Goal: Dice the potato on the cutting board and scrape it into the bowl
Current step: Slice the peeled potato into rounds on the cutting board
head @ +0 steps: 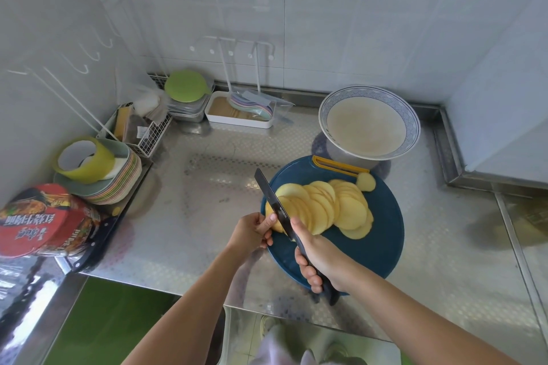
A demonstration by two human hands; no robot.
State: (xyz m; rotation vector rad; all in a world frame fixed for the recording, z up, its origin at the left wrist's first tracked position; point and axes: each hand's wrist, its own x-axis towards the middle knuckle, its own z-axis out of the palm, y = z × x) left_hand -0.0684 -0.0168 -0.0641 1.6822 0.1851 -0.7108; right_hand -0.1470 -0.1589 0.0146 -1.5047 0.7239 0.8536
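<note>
A round dark-blue cutting board (382,234) lies on the steel counter. On it, several thin yellow potato slices (335,207) lean in an overlapping row, with one small end piece (365,181) apart at the far side. My right hand (318,255) grips the handle of a black knife (271,197), whose blade stands on the uncut end of the potato. My left hand (252,232) holds that uncut end, fingers curled beside the blade. A wide bowl (369,124) with a blue patterned rim stands just beyond the board.
A stack of plates with a yellow-green ring (95,169) and red noodle cups (44,219) sit at the left. A wire basket (142,130), a green-lidded container (185,86) and a white tray (240,111) line the back wall. The counter's front edge is near my arms.
</note>
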